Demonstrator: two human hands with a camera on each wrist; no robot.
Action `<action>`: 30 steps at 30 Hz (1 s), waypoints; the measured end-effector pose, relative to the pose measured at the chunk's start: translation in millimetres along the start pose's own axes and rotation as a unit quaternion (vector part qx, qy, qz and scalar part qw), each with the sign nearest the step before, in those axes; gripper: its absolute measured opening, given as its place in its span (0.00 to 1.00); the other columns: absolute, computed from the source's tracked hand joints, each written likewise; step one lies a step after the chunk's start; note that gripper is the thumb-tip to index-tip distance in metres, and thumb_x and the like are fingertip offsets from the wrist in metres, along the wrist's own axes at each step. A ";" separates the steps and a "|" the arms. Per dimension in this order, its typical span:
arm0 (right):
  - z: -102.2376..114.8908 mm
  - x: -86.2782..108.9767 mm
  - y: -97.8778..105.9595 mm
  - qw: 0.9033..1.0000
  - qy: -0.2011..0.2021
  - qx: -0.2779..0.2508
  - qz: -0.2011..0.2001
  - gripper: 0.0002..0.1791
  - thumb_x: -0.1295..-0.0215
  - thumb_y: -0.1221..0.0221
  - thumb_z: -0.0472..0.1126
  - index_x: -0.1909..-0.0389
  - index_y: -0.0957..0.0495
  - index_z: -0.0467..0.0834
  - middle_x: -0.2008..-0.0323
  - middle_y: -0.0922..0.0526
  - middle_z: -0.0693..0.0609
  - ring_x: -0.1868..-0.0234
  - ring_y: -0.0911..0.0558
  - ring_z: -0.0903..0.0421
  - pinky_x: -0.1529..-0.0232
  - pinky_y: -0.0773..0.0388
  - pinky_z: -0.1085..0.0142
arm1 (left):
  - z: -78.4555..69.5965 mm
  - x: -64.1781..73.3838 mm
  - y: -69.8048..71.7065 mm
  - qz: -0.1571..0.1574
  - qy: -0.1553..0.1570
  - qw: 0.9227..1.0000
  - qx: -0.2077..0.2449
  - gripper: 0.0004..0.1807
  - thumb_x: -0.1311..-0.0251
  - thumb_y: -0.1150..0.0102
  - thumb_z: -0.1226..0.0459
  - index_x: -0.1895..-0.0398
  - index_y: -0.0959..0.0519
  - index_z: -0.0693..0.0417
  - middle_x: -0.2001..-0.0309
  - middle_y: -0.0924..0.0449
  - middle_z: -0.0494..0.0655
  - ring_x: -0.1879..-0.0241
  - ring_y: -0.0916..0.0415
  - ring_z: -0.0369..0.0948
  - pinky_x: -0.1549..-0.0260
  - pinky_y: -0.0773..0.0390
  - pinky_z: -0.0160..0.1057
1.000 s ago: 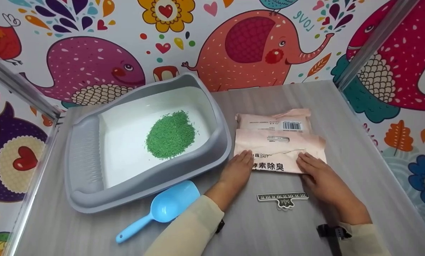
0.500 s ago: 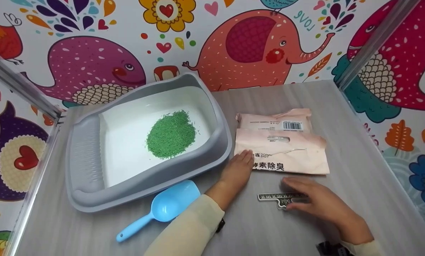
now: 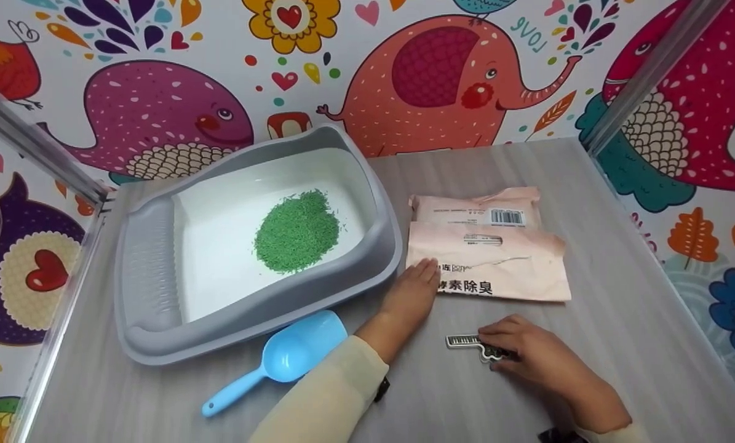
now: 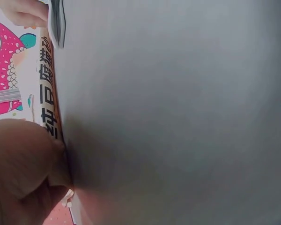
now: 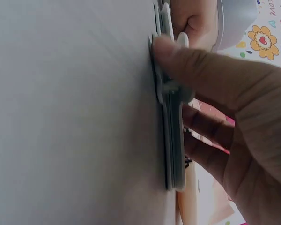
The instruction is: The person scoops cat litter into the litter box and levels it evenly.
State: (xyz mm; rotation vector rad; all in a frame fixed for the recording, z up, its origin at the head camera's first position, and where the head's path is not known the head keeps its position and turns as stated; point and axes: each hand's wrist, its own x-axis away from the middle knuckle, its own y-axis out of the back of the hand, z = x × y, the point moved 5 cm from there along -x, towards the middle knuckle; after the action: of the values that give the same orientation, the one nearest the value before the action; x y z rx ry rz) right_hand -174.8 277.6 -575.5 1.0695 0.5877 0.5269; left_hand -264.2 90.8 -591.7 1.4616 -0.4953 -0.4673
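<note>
A folded pink paper-like bag (image 3: 490, 258) with black printed characters lies flat on the table. My left hand (image 3: 407, 301) rests on its front left corner, fingers extended; the left wrist view shows that hand (image 4: 21, 159) beside the bag's printed edge (image 4: 47, 84). In front of the bag is a metal clip (image 3: 463, 341) with a piano-key pattern. Its right part is hidden by my right hand (image 3: 539, 354), which pinches it. The right wrist view shows the thumb on one side of the clip (image 5: 173, 154) and fingers on the other.
A grey and white litter box (image 3: 146, 271) stands on the left, with a heap of green pellets (image 3: 297, 231) inside. A blue scoop (image 3: 290, 357) lies along its front edge, beside my left forearm. Patterned walls (image 3: 293, 80) and metal posts (image 3: 656, 77) border the table (image 3: 416, 400).
My right hand has come off the bag, moved toward me and down to the clip, and now pinches it. The left hand has stayed on the bag's corner.
</note>
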 end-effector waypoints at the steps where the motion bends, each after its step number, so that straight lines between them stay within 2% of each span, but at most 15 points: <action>1: 0.3 0.2 -0.4 1.000 -0.001 0.004 -0.004 0.26 0.51 0.22 0.41 0.47 0.12 0.45 0.50 0.11 0.55 0.50 0.17 0.54 0.51 0.18 0.57 | -0.1 -0.3 -0.1 0.003 0.000 1.000 -0.001 0.25 0.25 0.60 0.66 0.29 0.25 0.51 0.25 0.30 0.43 0.23 0.35 0.39 0.26 0.34 0.36; 5: 1.7 1.1 -1.1 1.000 -0.003 0.015 -0.013 0.26 0.51 0.22 0.39 0.47 0.12 0.45 0.50 0.11 0.56 0.50 0.17 0.54 0.52 0.17 0.58 | 0.0 -1.7 -2.2 0.017 0.002 1.000 -0.007 0.26 0.25 0.60 0.66 0.27 0.27 0.51 0.24 0.31 0.42 0.22 0.37 0.38 0.25 0.35 0.36; 10: 2.9 2.8 -0.5 1.000 -0.019 0.024 -0.001 0.27 0.49 0.23 0.39 0.45 0.13 0.47 0.49 0.10 0.55 0.50 0.17 0.55 0.52 0.16 0.57 | -0.4 -1.9 -1.9 0.010 0.001 1.000 -0.014 0.26 0.25 0.60 0.66 0.28 0.26 0.50 0.24 0.30 0.42 0.23 0.35 0.38 0.26 0.35 0.35; 14: 5.1 2.6 2.1 0.999 -0.027 0.035 -0.004 0.25 0.47 0.25 0.39 0.45 0.13 0.45 0.50 0.10 0.54 0.51 0.15 0.55 0.52 0.15 0.56 | -0.7 -2.3 -3.6 0.010 -0.001 1.000 -0.012 0.26 0.25 0.61 0.66 0.28 0.26 0.50 0.24 0.30 0.42 0.23 0.35 0.39 0.26 0.35 0.36; 17: 5.8 1.8 4.3 0.998 -0.042 0.044 -0.012 0.24 0.46 0.27 0.37 0.45 0.14 0.43 0.54 0.09 0.53 0.54 0.13 0.55 0.54 0.14 0.56 | -0.9 -1.7 -3.6 0.004 -0.003 1.000 -0.015 0.26 0.25 0.61 0.66 0.29 0.25 0.51 0.25 0.29 0.43 0.24 0.35 0.39 0.26 0.34 0.35; 21: 3.9 0.0 5.8 0.995 -0.085 0.053 -0.016 0.24 0.45 0.28 0.35 0.45 0.15 0.42 0.56 0.10 0.50 0.56 0.12 0.54 0.56 0.14 0.56 | -1.0 -0.2 -1.7 -0.007 -0.006 1.000 -0.021 0.25 0.26 0.60 0.66 0.29 0.24 0.51 0.26 0.28 0.43 0.24 0.33 0.39 0.27 0.33 0.35; 25: 0.5 -3.3 6.5 0.992 -0.108 0.062 -0.016 0.23 0.43 0.29 0.33 0.45 0.17 0.39 0.55 0.11 0.47 0.55 0.12 0.50 0.53 0.14 0.54 | -0.5 0.9 -0.3 -0.006 -0.006 1.000 -0.018 0.26 0.26 0.60 0.66 0.29 0.25 0.51 0.25 0.28 0.43 0.24 0.34 0.39 0.27 0.34 0.35; 30: -3.1 -5.8 7.5 0.991 -0.123 0.055 -0.019 0.21 0.42 0.28 0.33 0.46 0.16 0.40 0.55 0.10 0.47 0.55 0.11 0.50 0.53 0.14 0.53 | -0.3 0.0 -1.0 0.000 -0.006 1.000 -0.017 0.26 0.26 0.60 0.66 0.29 0.25 0.50 0.25 0.29 0.42 0.24 0.34 0.39 0.27 0.34 0.35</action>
State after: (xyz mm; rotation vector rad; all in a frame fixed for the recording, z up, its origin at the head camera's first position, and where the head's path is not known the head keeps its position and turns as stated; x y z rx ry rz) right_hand -182.0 278.7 -568.6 1.2059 0.4221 0.3260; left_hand -264.0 90.9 -592.7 1.4274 -0.4936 -0.4824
